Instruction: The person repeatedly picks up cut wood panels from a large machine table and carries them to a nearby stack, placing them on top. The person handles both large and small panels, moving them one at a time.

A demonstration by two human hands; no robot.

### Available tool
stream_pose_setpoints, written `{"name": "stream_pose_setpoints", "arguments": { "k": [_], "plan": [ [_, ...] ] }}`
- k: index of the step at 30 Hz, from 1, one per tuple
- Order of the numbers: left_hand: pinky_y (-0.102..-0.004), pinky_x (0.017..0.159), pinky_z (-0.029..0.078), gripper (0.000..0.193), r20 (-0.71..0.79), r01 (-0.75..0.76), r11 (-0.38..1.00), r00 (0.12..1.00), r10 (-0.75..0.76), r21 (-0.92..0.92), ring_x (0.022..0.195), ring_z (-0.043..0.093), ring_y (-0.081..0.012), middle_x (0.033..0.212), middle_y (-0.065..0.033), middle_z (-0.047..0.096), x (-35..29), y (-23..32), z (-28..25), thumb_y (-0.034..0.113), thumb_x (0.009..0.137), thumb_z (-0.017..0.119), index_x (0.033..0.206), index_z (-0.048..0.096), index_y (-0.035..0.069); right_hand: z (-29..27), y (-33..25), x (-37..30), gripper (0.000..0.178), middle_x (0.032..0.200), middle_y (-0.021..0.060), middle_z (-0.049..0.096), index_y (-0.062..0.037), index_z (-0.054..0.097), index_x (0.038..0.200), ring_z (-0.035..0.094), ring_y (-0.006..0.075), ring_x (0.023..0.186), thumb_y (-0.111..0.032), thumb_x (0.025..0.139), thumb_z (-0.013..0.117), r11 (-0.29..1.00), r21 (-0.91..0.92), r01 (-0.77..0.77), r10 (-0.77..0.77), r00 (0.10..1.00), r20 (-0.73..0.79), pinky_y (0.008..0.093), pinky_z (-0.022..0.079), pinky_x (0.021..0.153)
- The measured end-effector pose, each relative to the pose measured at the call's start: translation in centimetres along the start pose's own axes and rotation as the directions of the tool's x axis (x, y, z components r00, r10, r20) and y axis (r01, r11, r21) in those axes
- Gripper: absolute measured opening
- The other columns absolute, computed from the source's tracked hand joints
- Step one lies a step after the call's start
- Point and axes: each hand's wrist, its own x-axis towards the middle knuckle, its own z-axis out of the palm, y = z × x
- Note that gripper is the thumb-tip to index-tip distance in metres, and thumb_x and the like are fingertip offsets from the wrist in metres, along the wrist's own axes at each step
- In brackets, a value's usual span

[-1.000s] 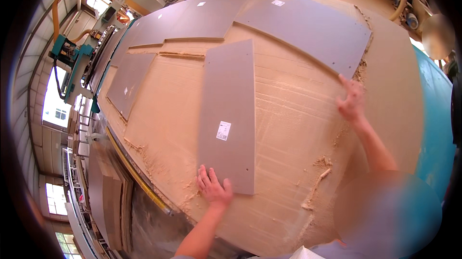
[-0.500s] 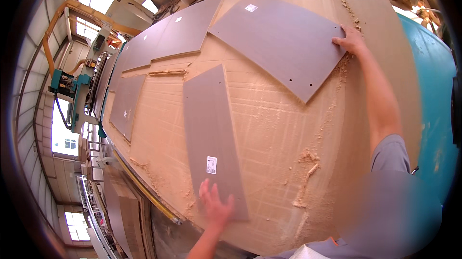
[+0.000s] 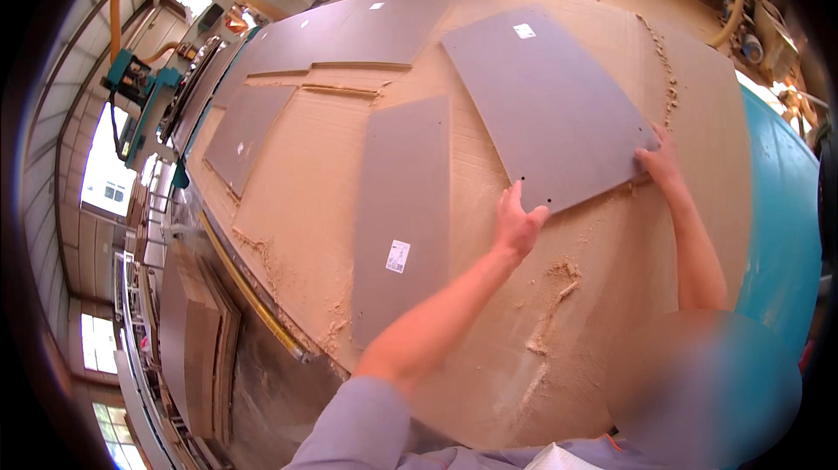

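A smooth, matte grey rectangular board [image 3: 559,112], flat-faced and pierced by small dark holes near its near end, is set aslant on the right half of a tan worktable [image 3: 489,295]. Its near-left corner is grasped by the fingers of the left hand [image 3: 519,224], and its right corner is gripped by the right hand [image 3: 661,163], the thumb laid over the face. A narrower grey panel [image 3: 403,182], marked with a white label [image 3: 398,256], is left lying alongside, untouched.

The tabletop is streaked with dust, and crumbly shavings [image 3: 559,295] are heaped near its front. Its left side is bordered by a yellow rail [image 3: 253,295], beyond which stacked boards [image 3: 196,348] are seen. Teal machinery [image 3: 144,108] and bright windows [image 3: 106,164] are placed farther left.

The fingertips beneath the board are hidden, the narrower panel is partly covered by the left forearm, and the lower right is obscured by a blurred patch.
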Motion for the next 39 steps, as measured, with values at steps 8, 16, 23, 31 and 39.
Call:
{"name": "stream_pose_setpoints", "arguments": {
  "k": [8,16,23,31,39],
  "plan": [
    [-0.0345,0.094,0.041,0.074,0.069,0.504,0.783,0.853,-0.517,-0.365,0.117,0.047,-0.0212,0.128,-0.0164,0.048,-12.2,-1.3,-11.2,0.027,0.082,0.067,0.136,0.028,-0.005,-13.2,-9.8,-17.8,0.059,0.093,0.0063,0.063,0.0037,0.052,0.118,0.06,0.0154,0.083,-0.015,0.067,0.075,0.687,0.301,-0.662,0.151,0.534,0.832,0.0274,0.048,0.07],
    [-0.0303,0.076,0.049,0.039,0.369,0.402,0.891,0.877,-0.308,-0.212,0.085,0.06,-0.0151,0.093,-0.0078,0.066,-25.1,-0.6,-14.6,0.034,0.088,0.062,0.102,0.064,-0.002,-11.8,-10.2,-25.8,0.056,0.101,0.0114,0.061,-0.004,0.056,0.114,0.058,0.0275,0.09,-0.033,0.066,0.061,0.179,0.427,-0.886,0.413,0.462,0.785,0.0381,0.048,0.078],
    [-0.0325,0.072,0.049,0.043,0.029,0.26,0.852,0.96,-0.277,-0.454,0.077,0.06,-0.0182,0.083,-0.0075,0.063,-23.2,-6.3,-21.0,0.042,0.087,0.06,0.096,0.065,0.0,-11.1,-17.6,-30.9,0.051,0.108,0.014,0.061,-0.0009,0.055,0.114,0.06,0.03,0.094,-0.028,0.071,0.058,-0.034,0.641,-0.767,0.27,0.61,0.744,0.0417,0.05,0.081],
    [-0.0441,0.101,0.032,0.077,-0.671,0.415,0.745,0.739,0.06,0.523,0.119,0.038,-0.0368,0.127,-0.0198,0.042,-20.2,-15.9,-22.2,0.043,0.078,0.066,0.13,0.033,-0.003,-17.3,-18.5,-36.3,0.063,0.112,0.0121,0.056,-0.0022,0.05,0.12,0.054,0.0282,0.099,-0.03,0.065,0.06,0.065,0.734,-0.676,0.451,0.676,0.583,0.0394,0.046,0.081],
    [-0.0479,0.098,0.031,0.068,-0.612,0.292,0.766,0.774,0.162,0.572,0.119,0.037,-0.037,0.127,-0.0196,0.04,-23.5,-17.6,-19.1,0.043,0.079,0.063,0.128,0.039,0.002,-23.8,-22.0,-44.5,0.065,0.115,0.0148,0.055,-0.0014,0.046,0.125,0.052,0.0311,0.104,-0.028,0.066,0.056,0.062,0.816,-0.574,0.451,0.745,0.49,0.041,0.044,0.088]
  ]
}}
